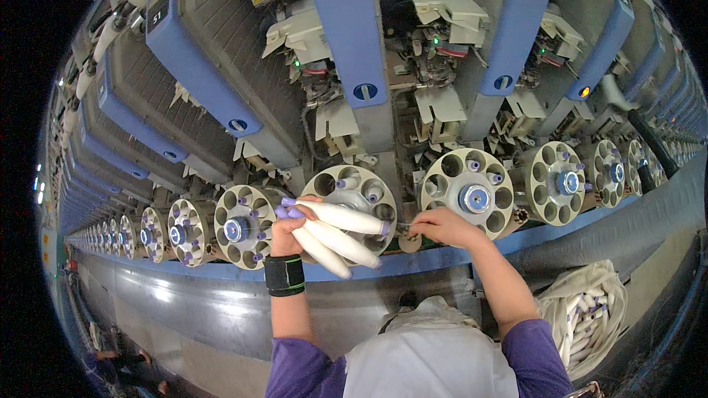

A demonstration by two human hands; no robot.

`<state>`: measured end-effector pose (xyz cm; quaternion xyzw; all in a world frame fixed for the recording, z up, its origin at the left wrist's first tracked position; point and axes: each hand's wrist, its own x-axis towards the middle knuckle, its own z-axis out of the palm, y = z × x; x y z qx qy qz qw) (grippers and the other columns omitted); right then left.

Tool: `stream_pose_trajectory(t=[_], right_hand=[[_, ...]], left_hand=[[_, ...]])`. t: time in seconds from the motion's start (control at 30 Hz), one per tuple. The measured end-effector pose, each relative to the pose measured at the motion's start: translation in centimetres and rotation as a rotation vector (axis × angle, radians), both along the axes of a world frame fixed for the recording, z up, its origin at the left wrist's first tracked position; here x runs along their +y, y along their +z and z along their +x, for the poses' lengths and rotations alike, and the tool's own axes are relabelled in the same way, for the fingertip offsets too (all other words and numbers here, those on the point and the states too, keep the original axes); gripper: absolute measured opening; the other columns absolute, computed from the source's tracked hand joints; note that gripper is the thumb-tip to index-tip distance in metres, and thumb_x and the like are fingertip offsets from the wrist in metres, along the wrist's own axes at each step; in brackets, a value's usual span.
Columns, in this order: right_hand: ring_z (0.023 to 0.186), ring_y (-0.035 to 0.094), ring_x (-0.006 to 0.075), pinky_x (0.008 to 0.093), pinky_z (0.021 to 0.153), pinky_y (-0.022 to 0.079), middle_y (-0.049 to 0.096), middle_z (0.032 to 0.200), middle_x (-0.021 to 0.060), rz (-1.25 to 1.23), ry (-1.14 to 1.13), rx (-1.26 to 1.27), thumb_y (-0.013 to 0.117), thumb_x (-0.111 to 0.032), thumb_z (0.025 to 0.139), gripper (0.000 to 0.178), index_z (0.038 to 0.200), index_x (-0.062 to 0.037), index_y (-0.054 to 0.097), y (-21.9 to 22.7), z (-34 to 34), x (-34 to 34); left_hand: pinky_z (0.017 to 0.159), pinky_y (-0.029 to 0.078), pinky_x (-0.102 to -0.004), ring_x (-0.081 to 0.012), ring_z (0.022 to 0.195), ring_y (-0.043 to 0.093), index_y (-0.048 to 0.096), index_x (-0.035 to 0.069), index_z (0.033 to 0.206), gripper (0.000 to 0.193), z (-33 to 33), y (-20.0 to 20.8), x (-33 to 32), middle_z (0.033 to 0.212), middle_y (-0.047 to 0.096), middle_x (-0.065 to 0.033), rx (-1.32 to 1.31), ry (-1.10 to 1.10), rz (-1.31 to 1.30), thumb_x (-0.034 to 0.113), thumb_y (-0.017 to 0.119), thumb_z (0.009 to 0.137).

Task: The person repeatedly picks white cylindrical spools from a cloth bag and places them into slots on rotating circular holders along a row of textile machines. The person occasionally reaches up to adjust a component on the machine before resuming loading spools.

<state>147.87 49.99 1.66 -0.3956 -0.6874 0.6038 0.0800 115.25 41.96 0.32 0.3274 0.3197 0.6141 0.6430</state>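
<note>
My left hand (287, 234) is closed round the purple tube ends of several white yarn bobbins (335, 242), which fan out to the right. They lie in front of a round cream magazine (317, 181) and cover part of it. A few purple-tipped tubes (372, 197) stand in that magazine's pockets. Just right of the bobbin tips is my right hand (446, 227), its fingers pinched together low between this magazine and its right-hand neighbour (434, 206). What those fingers hold, perhaps a yarn end, is too small to make out.
More round magazines (532, 184) line the machine on both sides. Blue upright panels (346, 29) and winding units (446, 18) rise behind. A metal ledge (192, 302) runs along the front. An open cloth sack (616, 287) of bobbins stands at lower right. Dark hose (653, 140) hangs at right.
</note>
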Motion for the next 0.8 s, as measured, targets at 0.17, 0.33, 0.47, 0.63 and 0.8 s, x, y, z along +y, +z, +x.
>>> stream_pose_trajectory(t=[0.17, 0.33, 0.47, 0.63, 0.8], right_hand=[[0.038, 0.025, 0.0022, 0.0204, 0.035, 0.018, 0.034, 0.047, -0.0069, -0.223, -0.695, 0.491, 0.050, -0.017, 0.089, 0.019, 0.090, -0.0029, 0.062, -2.7, 3.1, 0.6], [0.041, 0.032, 0.0024, 0.0196, 0.038, 0.023, 0.039, 0.051, -0.0068, -0.304, -0.377, 0.556, 0.053, -0.019, 0.087, 0.018, 0.090, -0.0053, 0.064, -2.3, -0.8, -1.4], [0.051, 0.047, 0.0090, 0.0240, 0.047, 0.038, 0.053, 0.060, 0.0008, 0.065, 0.137, 0.354, 0.056, -0.022, 0.084, 0.020, 0.089, -0.0036, 0.064, 0.9, -6.7, -3.3], [0.067, 0.054, 0.0085, 0.0236, 0.062, 0.043, 0.060, 0.076, 0.0021, 0.116, 0.143, 0.522, 0.051, -0.015, 0.085, 0.017, 0.086, -0.0034, 0.064, 5.7, -11.8, -0.3], [0.066, 0.056, 0.0129, 0.0253, 0.055, 0.046, 0.057, 0.085, 0.0058, 0.330, -0.315, 0.851, 0.054, -0.014, 0.085, 0.015, 0.087, -0.0023, 0.063, 5.2, -14.4, 4.0]], left_hand=[[0.087, 0.040, -0.0367, -0.0269, 0.095, 0.052, 0.057, -0.002, 0.081, 0.020, -0.3, -0.9, -0.2, 0.107, 0.051, -0.0137, 0.012, 0.176, -0.073, 0.008, 0.057, 0.064], [0.078, 0.041, -0.0291, -0.0196, 0.084, 0.055, 0.060, 0.001, 0.091, 0.030, 4.6, -2.4, 0.6, 0.085, 0.059, -0.0091, 0.433, 0.218, -0.086, 0.001, 0.061, 0.061], [0.095, 0.034, -0.0361, -0.0259, 0.112, 0.044, 0.064, 0.009, 0.093, 0.030, 8.9, -4.6, 0.8, 0.112, 0.051, -0.0116, 1.392, 0.157, 0.598, 0.018, 0.070, 0.064], [0.071, 0.045, -0.0334, -0.0234, 0.089, 0.052, 0.039, 0.007, 0.120, 0.040, 9.1, -1.4, 1.9, 0.102, 0.053, -0.0108, -0.106, -0.142, 0.020, 0.026, 0.043, 0.084], [0.035, 0.021, -0.0271, -0.0138, 0.032, 0.023, 0.030, 0.012, 0.049, 0.036, 0.4, 5.1, 4.9, 0.040, 0.026, -0.0015, -0.296, 0.325, 0.151, 0.021, 0.037, 0.083]])
